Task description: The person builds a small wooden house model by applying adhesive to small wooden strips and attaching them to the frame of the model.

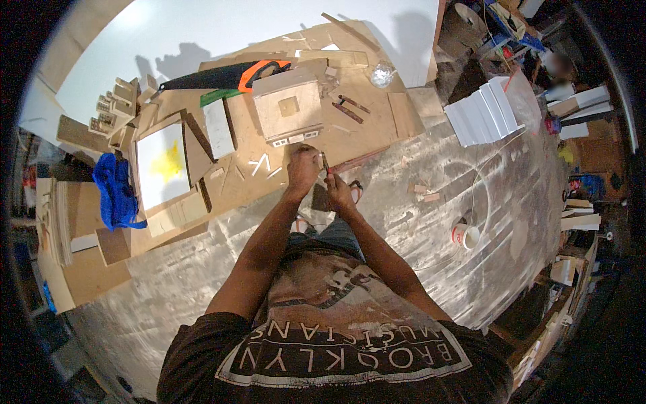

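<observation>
At the table's near edge my two hands work close together. My right hand (341, 194) is closed around a slim knife-like tool (325, 163) with a reddish handle, its dark tip pointing away from me. Just left of that tip, my left hand (304, 168) has its fingers pinched; whatever they hold is too small to make out. Beyond the hands stands a small wooden model house (269, 104) with a square opening on top and little white-framed windows along its near side. Short white strips (261, 163) lie on the board left of my left hand.
A handsaw (208, 77) with an orange-black handle lies behind the model. To the left are a yellow-stained white sheet (161, 165), a blue cloth-like bundle (116, 192) and small wooden pieces (111, 111). A white cup (465, 236) and folded white panels (481, 114) are on the right.
</observation>
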{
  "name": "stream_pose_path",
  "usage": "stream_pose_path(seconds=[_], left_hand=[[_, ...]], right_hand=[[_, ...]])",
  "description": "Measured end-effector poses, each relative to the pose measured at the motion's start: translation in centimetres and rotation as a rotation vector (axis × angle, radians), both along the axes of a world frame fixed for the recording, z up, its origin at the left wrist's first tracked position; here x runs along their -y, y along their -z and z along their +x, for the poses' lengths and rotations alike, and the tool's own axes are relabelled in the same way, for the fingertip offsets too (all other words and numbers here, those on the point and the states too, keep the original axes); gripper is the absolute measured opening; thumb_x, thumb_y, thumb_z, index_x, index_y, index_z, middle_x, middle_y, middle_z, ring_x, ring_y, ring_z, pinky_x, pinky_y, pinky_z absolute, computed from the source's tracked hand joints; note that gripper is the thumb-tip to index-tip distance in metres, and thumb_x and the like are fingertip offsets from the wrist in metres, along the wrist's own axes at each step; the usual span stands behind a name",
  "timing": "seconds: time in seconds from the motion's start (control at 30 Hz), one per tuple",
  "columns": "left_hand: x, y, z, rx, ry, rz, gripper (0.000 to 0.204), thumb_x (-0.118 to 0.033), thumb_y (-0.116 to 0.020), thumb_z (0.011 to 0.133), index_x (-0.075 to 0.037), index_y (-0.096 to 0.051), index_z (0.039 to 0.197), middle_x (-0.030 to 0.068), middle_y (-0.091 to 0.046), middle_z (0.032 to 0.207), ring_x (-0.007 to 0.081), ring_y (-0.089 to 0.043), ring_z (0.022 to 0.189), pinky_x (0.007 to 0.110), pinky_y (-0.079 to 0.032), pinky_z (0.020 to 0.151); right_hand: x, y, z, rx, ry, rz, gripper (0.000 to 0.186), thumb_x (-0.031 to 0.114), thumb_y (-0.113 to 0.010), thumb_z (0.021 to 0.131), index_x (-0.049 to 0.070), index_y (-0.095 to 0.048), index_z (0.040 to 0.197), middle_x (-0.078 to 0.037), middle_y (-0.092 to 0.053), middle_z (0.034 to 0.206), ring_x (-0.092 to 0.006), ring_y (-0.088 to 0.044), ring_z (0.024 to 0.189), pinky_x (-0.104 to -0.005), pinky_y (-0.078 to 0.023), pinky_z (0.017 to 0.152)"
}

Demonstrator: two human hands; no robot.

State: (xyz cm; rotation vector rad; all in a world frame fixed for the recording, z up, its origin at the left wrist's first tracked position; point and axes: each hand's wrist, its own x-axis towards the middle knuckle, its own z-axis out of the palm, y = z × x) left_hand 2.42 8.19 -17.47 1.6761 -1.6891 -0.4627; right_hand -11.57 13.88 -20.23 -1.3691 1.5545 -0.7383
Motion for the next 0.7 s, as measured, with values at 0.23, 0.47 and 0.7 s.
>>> stream_pose_path(seconds=[0.23,0.47,0.7], left_hand=[[0.0,-0.9,0.7,0.066,-0.003,0.044,0.011,-0.005,-0.059,0.076,-0.005,-0.069,0.081,0.0167,-0.067,0.092,0.0366,-0.065,0.092,0.047,-0.053,0.072],[0.3,-2.3,-0.3,0.177,0.052,0.128,0.013,-0.013,-0.058,0.08,-0.007,-0.069,0.082,0.0193,-0.067,0.089,0.0379,-0.067,0.085,0.048,-0.054,0.071],[0.4,-1.0,0.1,0.165,-0.031,0.218,0.019,-0.011,-0.058,0.081,-0.009,-0.07,0.094,0.0181,-0.069,0.094,0.0382,-0.069,0.087,0.048,-0.056,0.073]], right_hand=[[0.1,0.1,0.9,-0.064,-0.073,0.048,0.046,0.041,-0.034,0.104,0.0,-0.053,0.104,-0.033,-0.063,0.09,-0.0537,-0.059,0.09,-0.0578,-0.047,0.076],[0.1,4.1,0.6,-0.433,-0.156,-0.122,0.042,0.036,-0.032,0.104,0.0,-0.05,0.114,-0.034,-0.063,0.09,-0.0543,-0.06,0.082,-0.0596,-0.049,0.071],[-2.2,0.5,0.1,-0.68,-0.336,-0.227,0.024,0.014,-0.045,0.099,-0.008,-0.051,0.107,-0.022,-0.054,0.093,-0.04,-0.06,0.07,-0.0455,-0.05,0.055]])
